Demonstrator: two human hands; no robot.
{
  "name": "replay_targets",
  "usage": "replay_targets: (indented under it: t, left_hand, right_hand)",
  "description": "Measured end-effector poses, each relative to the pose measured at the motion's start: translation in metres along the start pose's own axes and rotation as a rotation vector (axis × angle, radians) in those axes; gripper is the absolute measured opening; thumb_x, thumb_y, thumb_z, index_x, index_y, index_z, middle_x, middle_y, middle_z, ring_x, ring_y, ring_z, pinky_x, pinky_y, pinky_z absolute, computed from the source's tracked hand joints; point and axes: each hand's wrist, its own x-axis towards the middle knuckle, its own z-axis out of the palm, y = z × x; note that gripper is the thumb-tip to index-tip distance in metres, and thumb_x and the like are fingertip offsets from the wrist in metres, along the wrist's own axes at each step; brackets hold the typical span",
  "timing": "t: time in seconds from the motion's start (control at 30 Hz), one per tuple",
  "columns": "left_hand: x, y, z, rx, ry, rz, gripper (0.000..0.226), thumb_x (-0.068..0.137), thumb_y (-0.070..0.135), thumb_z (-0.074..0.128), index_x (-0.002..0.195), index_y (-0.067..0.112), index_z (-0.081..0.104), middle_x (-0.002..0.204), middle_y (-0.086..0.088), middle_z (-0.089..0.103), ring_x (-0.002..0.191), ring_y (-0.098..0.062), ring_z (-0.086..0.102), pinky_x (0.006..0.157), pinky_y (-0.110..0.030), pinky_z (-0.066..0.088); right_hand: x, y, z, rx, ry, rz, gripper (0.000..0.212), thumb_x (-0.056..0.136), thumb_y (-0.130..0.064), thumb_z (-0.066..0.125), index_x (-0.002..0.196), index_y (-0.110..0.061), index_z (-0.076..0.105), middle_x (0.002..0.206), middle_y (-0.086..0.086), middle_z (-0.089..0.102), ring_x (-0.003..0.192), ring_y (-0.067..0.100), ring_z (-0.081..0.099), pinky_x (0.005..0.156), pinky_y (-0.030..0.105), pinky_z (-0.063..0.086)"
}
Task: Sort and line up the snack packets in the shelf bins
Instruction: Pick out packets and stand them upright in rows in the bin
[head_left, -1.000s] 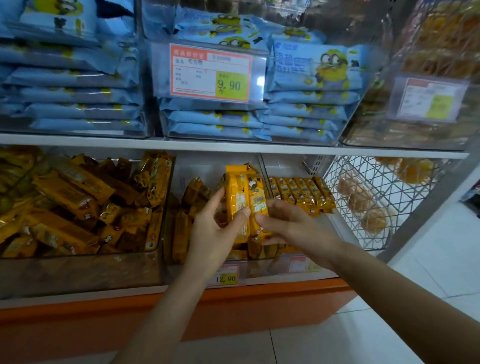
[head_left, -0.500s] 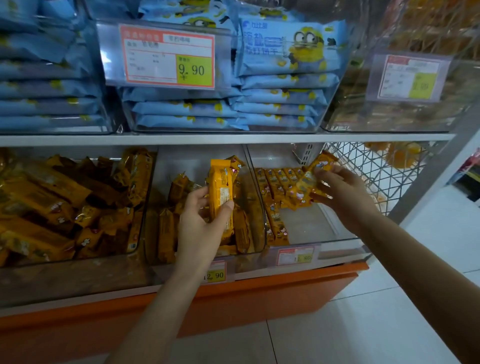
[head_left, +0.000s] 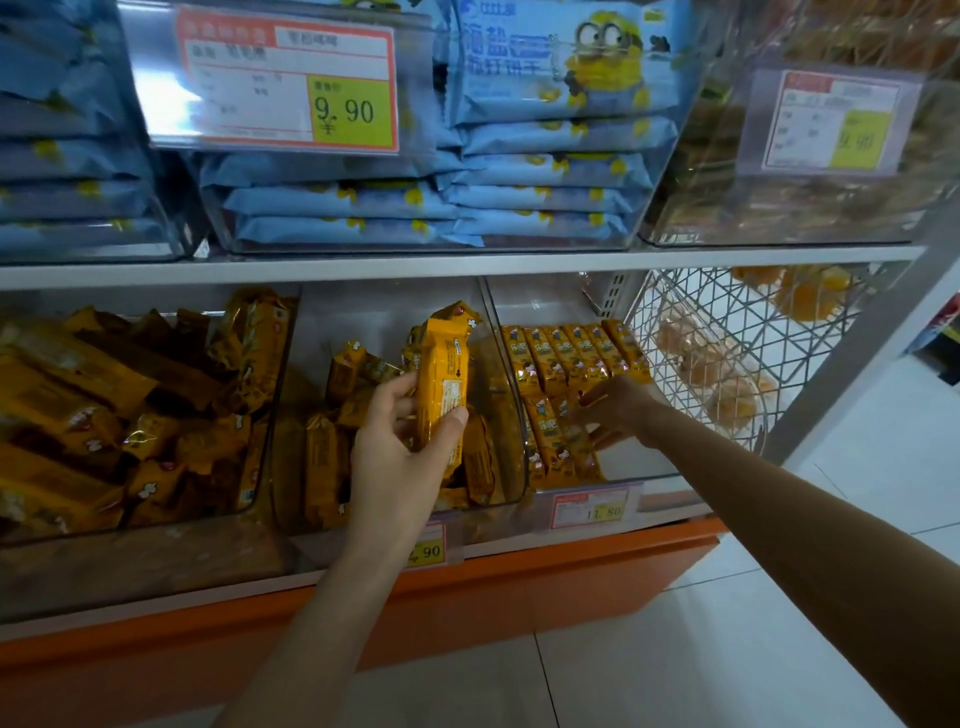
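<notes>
The left hand (head_left: 402, 447) is raised in front of the clear plastic middle bin (head_left: 291, 405), thumb and fingers clamped around an upright yellow snack packet (head_left: 441, 379). To that bin's right, the right hand (head_left: 615, 410) reaches forward, arm outstretched, fingers spread downward; its grip cannot be made out.

Both forearms are bare to the frame edge, with no sleeves, rings or watch showing.

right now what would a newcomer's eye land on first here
Probably the left hand holding a yellow snack packet upright over the middle bin. Next, the right hand resting on the neat row of small packets in the right bin, and above, the 9.90 price tag.
</notes>
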Motion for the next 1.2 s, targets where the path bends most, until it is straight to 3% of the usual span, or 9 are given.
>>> replay_targets:
  t: [0.07,0.2,0.3,0.4,0.53,0.63,0.87,1.03,1.2]
  left_hand:
    - [0.0,-0.001,0.0,0.01,0.001,0.003,0.04,0.084,0.02,0.067,0.119,0.028,0.049,0.103,0.015,0.057,0.098,-0.001,0.054,0.074,-0.017,0.046]
    - [0.001,-0.005,0.002,0.024,-0.003,0.006,0.044,0.084,0.019,0.068,0.125,0.022,0.05,0.105,0.011,0.059,0.101,-0.005,0.055,0.073,-0.015,0.046]
    - [0.002,-0.006,0.002,0.025,-0.007,0.01,0.045,0.084,0.019,0.068,0.126,0.021,0.05,0.108,0.007,0.06,0.101,-0.005,0.056,0.07,-0.013,0.047]
    - [-0.001,-0.004,0.004,0.003,-0.026,0.011,0.042,0.085,0.02,0.067,0.123,0.025,0.049,0.107,0.009,0.06,0.097,-0.002,0.057,0.063,-0.005,0.046]
    - [-0.004,-0.001,0.007,-0.05,-0.047,-0.006,0.036,0.087,0.018,0.064,0.12,0.025,0.052,0.111,0.005,0.061,0.094,0.001,0.059,0.063,-0.005,0.046]
    - [-0.006,0.004,0.01,-0.128,-0.077,-0.045,0.038,0.09,0.011,0.059,0.126,0.022,0.054,0.109,0.01,0.062,0.093,0.003,0.06,0.066,-0.006,0.047]
    - [-0.012,0.016,0.019,-0.237,-0.149,-0.032,0.031,0.094,0.013,0.052,0.121,0.026,0.061,0.107,0.012,0.068,0.097,0.006,0.061,0.075,-0.007,0.046]
    - [-0.012,0.012,0.025,-0.279,-0.136,-0.078,0.023,0.096,0.022,0.047,0.117,0.018,0.054,0.115,-0.006,0.064,0.105,-0.018,0.062,0.093,-0.04,0.049]
    - [-0.013,0.013,0.033,-0.248,-0.203,-0.097,0.019,0.09,0.021,0.058,0.109,0.023,0.061,0.093,0.014,0.07,0.088,0.003,0.064,0.072,-0.015,0.049]
  right_hand:
    - [0.003,-0.002,0.004,0.003,-0.025,-0.005,0.034,0.083,-0.001,0.068,0.114,0.007,0.059,0.083,0.017,0.065,0.058,0.021,0.065,0.065,0.037,0.059]
    - [0.002,-0.002,0.009,-0.172,-0.14,0.065,0.036,0.086,-0.005,0.065,0.118,0.008,0.056,0.106,0.023,0.066,0.086,0.03,0.068,0.078,0.04,0.057]
    - [0.001,-0.003,0.012,-0.212,-0.167,0.063,0.028,0.089,-0.005,0.061,0.113,0.009,0.06,0.099,0.02,0.069,0.065,0.019,0.065,0.073,0.036,0.058]
    - [0.002,-0.002,0.012,-0.221,-0.131,0.035,0.029,0.089,-0.004,0.06,0.117,0.007,0.059,0.101,0.022,0.068,0.063,0.019,0.064,0.077,0.035,0.056]
    - [-0.016,-0.007,0.007,-0.38,0.131,-0.218,0.03,0.095,-0.013,0.052,0.123,-0.002,0.057,0.121,0.015,0.062,0.1,0.027,0.062,0.083,0.034,0.05]
    - [-0.067,-0.023,0.012,-0.022,0.296,-0.532,0.021,0.098,-0.019,0.046,0.115,-0.012,0.058,0.106,0.001,0.064,0.092,0.018,0.063,0.071,0.025,0.052]
    - [-0.128,-0.032,0.042,0.309,-0.041,-0.684,0.038,0.091,-0.017,0.059,0.128,-0.02,0.053,0.107,-0.001,0.065,0.092,0.016,0.065,0.083,0.034,0.055]
    - [-0.128,-0.021,0.038,0.354,0.015,-0.732,0.062,0.081,-0.011,0.071,0.129,-0.037,0.041,0.096,-0.006,0.063,0.083,0.011,0.065,0.075,0.022,0.054]
    - [-0.129,-0.017,0.042,0.376,0.126,-0.678,0.047,0.076,-0.018,0.076,0.116,-0.024,0.053,0.087,-0.007,0.057,0.07,0.005,0.061,0.064,0.03,0.057]
